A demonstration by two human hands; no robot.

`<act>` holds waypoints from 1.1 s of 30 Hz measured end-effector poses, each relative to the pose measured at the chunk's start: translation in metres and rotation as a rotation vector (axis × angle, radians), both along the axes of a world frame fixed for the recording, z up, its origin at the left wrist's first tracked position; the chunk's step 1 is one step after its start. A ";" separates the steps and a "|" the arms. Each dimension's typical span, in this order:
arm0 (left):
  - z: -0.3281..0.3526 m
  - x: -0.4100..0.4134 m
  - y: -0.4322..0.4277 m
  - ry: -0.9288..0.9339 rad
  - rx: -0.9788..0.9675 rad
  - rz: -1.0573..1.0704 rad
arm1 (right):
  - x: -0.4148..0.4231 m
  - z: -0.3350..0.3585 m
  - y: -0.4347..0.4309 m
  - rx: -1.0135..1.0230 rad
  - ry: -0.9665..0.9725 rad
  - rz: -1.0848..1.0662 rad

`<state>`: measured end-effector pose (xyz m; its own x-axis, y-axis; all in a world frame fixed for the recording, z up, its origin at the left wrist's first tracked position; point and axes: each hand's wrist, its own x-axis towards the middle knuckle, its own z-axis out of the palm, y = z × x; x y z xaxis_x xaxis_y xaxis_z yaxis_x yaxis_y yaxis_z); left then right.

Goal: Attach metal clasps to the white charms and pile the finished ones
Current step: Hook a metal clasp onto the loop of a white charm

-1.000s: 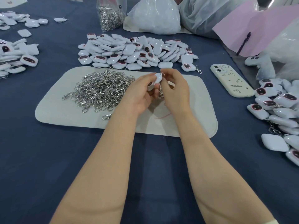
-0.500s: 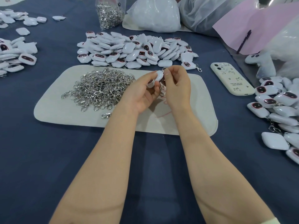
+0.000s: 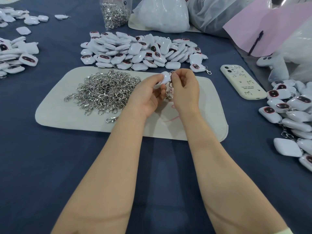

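1. Two hands meet over the pale mat [image 3: 55, 114] at mid-frame, just where they were half a second ago. Neither has travelled, so I judge the joining is still under way and nothing is ready to pile yet.
2. At centre, the left hand [image 3: 148, 95] grips the white charm [image 3: 166, 78] between thumb and curled fingers.
3. Beside it, the right hand [image 3: 185, 92], fingers curled, pinches at the charm's top corner. A metal clasp [image 3: 169, 96] dangles between the palms; whether it is hooked on is too small to tell.
4. Left of the hands, loose clasps [image 3: 104, 92] heap on the mat.
5. Farther up, bare charms [image 3: 135, 49] lie piled on the tabletop [image 3: 50, 166]. The clasped charms [image 3: 290, 105] pile at the right edge.
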<state>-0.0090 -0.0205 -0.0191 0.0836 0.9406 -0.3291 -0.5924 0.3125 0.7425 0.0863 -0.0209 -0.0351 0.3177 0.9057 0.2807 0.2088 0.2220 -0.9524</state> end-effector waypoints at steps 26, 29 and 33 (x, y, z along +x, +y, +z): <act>-0.011 0.001 0.004 0.666 0.324 0.239 | 0.005 -0.005 0.001 -0.072 -0.228 0.036; -0.006 -0.001 0.004 0.154 0.028 0.166 | 0.001 -0.005 0.002 -0.068 -0.180 0.074; -0.004 -0.005 0.004 -0.146 -0.045 0.100 | 0.001 -0.006 0.002 -0.038 -0.198 0.043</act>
<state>-0.0144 -0.0168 -0.0227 0.0401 0.9313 -0.3621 -0.7227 0.2773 0.6331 0.0871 -0.0187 -0.0409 0.2209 0.9283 0.2992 0.3835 0.1994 -0.9018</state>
